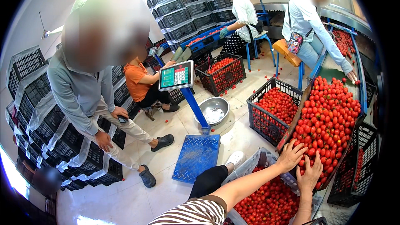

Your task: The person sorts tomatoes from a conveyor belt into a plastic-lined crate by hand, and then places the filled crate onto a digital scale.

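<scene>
A heap of red cherry tomatoes (329,116) covers the near end of a sloping sorting trough (306,110). My left hand (291,157) lies at the heap's lower left edge, fingers spread against the tomatoes. Beside it, my right hand (309,174) is also open, its fingers stretched upward and touching the lowest tomatoes. Neither hand grips a tomato that I can make out. Below my forearms stands a crate lined with clear plastic (257,161), well filled with more cherry tomatoes (266,204).
A black crate of tomatoes (275,104) adjoins the trough's left side. Left of it are a blue platform scale (196,158) and a metal basin (213,110). One person (79,96) stands beside stacked crates (62,129); another person's gloved hand (350,73) reaches into the trough.
</scene>
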### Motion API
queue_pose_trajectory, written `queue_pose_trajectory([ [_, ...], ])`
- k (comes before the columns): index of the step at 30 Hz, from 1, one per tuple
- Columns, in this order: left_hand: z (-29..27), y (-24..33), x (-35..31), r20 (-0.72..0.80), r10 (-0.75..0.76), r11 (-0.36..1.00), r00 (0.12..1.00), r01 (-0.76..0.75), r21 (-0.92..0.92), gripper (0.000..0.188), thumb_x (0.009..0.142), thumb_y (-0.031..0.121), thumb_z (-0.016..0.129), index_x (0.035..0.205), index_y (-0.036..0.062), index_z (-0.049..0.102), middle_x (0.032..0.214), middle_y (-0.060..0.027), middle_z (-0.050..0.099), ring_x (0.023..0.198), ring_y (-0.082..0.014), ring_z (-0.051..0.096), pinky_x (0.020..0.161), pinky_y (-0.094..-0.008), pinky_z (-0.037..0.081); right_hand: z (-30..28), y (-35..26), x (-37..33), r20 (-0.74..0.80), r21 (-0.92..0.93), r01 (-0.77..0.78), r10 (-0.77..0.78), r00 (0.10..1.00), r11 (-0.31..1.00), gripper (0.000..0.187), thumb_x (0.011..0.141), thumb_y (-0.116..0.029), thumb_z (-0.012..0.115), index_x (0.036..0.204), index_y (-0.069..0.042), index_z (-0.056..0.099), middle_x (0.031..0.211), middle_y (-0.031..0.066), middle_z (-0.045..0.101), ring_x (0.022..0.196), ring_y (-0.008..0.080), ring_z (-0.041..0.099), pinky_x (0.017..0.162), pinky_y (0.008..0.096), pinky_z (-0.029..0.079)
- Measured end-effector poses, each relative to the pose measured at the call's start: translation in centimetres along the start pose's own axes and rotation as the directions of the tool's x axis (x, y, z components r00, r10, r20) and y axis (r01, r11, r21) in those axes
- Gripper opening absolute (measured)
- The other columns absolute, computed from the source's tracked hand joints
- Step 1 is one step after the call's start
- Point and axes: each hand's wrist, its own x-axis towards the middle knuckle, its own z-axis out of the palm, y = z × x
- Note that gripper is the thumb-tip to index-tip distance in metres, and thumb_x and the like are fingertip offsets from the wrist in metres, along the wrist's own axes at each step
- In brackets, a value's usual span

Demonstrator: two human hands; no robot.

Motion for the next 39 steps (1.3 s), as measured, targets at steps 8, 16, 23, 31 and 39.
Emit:
queue_pose_trajectory([
  [8,0.8,0.7,1.0,-0.01,0.003,1.0,1.0,-0.003,0.001,0.038,0.092,0.019,0.055,0.129,0.0119,0.053,0.133,-0.0103,0.047,0.129,-0.0377,0.033,0.102,-0.0508,0.03,0.2,1.0,0.1,-0.045,-0.001,-0.062,0.062,0.997,0.998,0.052,0.07,-0.022,0.075,0.117,-0.008,0.059,0.147,0.0181,0.032,0.132,0.0339,0.035,0.103,0.0493,0.033],
  [16,0.9,0.7,0.9,-0.065,0.022,1.0,0.998,-0.02,0.02,0.038,0.089,0.017,0.058,0.127,0.012,0.054,0.13,-0.0096,0.048,0.126,-0.0367,0.035,0.1,-0.0514,0.033,0.2,1.0,0.0,-0.034,0.015,-0.069,0.069,0.997,0.998,0.052,0.069,-0.022,0.076,0.116,-0.008,0.059,0.144,0.0179,0.034,0.132,0.0343,0.035,0.104,0.0496,0.032],
  [23,0.9,0.7,0.9,-0.055,0.021,1.0,0.998,-0.02,0.012,0.038,0.089,0.017,0.058,0.126,0.0116,0.055,0.129,-0.0102,0.048,0.126,-0.0369,0.035,0.1,-0.0513,0.033,0.3,1.0,0.0,-0.01,0.003,-0.105,0.105,0.994,0.994,0.052,0.069,-0.023,0.077,0.116,-0.008,0.06,0.149,0.0187,0.029,0.132,0.0332,0.036,0.105,0.0486,0.032],
  [31,0.8,0.7,0.9,-0.029,0.01,1.0,1.0,-0.01,0.011,0.038,0.089,0.018,0.058,0.127,0.0119,0.055,0.129,-0.0105,0.047,0.127,-0.0369,0.035,0.101,-0.0518,0.032,0.3,0.9,0.0,-0.003,0.01,-0.126,0.126,0.992,0.992,0.051,0.069,-0.024,0.076,0.115,-0.008,0.06,0.146,0.0183,0.032,0.131,0.0327,0.037,0.106,0.048,0.032],
  [39,1.0,0.7,0.9,-0.005,-0.006,1.0,1.0,0.006,0.02,0.038,0.09,0.019,0.057,0.128,0.013,0.054,0.13,-0.0107,0.047,0.128,-0.037,0.034,0.102,-0.052,0.031,0.3,1.0,-0.1,-0.006,0.007,-0.115,0.115,0.993,0.993,0.051,0.069,-0.024,0.076,0.115,-0.008,0.06,0.147,0.0179,0.031,0.13,0.0329,0.037,0.106,0.0483,0.032],
])
